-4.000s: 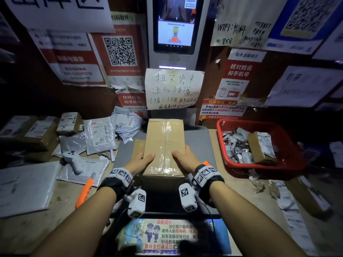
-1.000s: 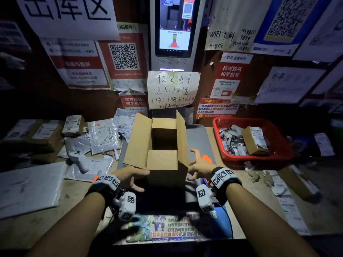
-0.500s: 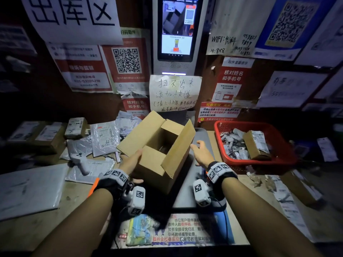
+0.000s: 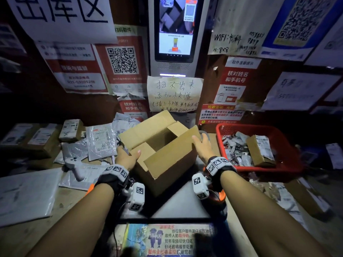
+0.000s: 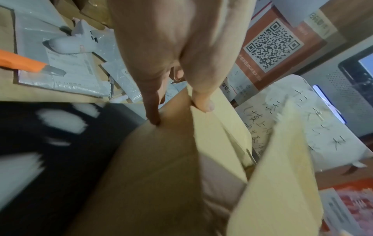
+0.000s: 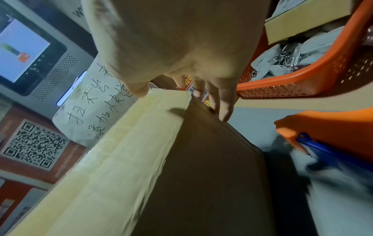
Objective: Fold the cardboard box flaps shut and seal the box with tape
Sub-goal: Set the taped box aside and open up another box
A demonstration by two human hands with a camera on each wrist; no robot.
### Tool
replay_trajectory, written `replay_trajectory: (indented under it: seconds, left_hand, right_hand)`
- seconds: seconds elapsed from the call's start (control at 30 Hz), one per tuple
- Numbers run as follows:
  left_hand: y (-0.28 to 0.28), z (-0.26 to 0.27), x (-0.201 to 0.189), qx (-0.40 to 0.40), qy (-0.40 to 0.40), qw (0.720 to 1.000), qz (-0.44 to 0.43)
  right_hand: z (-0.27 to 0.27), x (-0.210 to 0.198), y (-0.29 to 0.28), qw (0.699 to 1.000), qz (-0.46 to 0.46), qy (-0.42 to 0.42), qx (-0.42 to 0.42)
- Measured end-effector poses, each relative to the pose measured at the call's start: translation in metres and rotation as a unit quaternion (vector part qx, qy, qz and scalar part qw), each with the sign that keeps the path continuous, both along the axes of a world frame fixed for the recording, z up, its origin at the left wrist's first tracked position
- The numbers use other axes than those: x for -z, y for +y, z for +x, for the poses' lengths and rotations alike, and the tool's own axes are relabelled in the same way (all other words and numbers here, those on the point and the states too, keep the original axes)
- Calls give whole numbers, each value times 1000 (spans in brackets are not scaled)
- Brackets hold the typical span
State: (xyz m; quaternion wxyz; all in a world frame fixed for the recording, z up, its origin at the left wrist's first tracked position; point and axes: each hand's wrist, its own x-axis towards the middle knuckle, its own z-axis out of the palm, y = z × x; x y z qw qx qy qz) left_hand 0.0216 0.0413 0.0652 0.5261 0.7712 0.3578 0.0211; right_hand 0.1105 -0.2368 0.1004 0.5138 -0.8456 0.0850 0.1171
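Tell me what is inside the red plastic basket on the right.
The red perforated plastic basket holds a small brown cardboard parcel with a white label beside a heap of small grey-white pieces and metal clips. Whatever lies beneath them is covered.

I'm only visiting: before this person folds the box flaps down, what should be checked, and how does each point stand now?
1. Flaps free to fold: ok; all four on the cardboard box stand open.
2. Left hand steadies the box: ok; it pinches the near short flap.
3. Right hand on the long flap: ok; thumb at its edge, fingers along the outside.
4. Box square on the grey platform: not ok; it sits cornerwise.
5. Nothing poking up inside: cannot tell; the inside is shadowed.
6. Tape at hand: cannot tell; an orange tool lies by the right wrist, no roll shows.
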Motion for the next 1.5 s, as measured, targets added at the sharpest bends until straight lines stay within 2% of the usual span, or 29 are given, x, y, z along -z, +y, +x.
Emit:
replay_trajectory:
  seconds: [0.07, 0.13, 0.23, 0.37, 0.43, 0.53, 0.6, 0.87, 1.0, 1.07, 1.23, 1.5]
  left_hand:
    - [-3, 3, -9, -30, -5, 1000, 6]
    - [-1, 8, -11, -27, -29, 999, -18]
    - [4, 17, -7, 53, -50, 995, -64]
    - [6, 13, -11, 122, -52, 980, -148]
    - [2, 3, -20, 109, -65, 976, -176]
    - [3, -12, -24, 56, -79, 964, -246]
    - [4, -18, -22, 78, -76, 966, -233]
    - [-3, -28, -16, 176, -41, 982, -63]
    - [-13, -33, -23, 156, -61, 983, -72]
    - [-13, -27, -18, 130, -69, 985, -92]
    - [-7, -18, 1, 124, -65, 985, -105]
    - [-7, -19, -4, 109, -35, 992, -54]
  right_hand:
    - [7, 4, -7, 1000, 4, 22, 9]
    - [11, 10, -14, 998, -7, 53, -15]
    - [12, 24, -24, 997, -51, 33, -39]
    - [1, 26, -25, 996, -81, -25, -17]
    - [-3, 28, -26, 995, -87, -37, -16]
    - [-7, 31, -28, 993, -105, -4, -50]
    - [-15, 25, -29, 992, -110, 16, -65]
    - [-37, 28, -21, 987, -116, 56, -91]
    - [-28, 29, -11, 988, -121, 46, -84]
    - [-21, 28, -7, 988, -125, 42, -79]
    - [-13, 29, -9, 987, -138, 32, -83]
    - [-19, 27, -5, 988, -134, 31, -73]
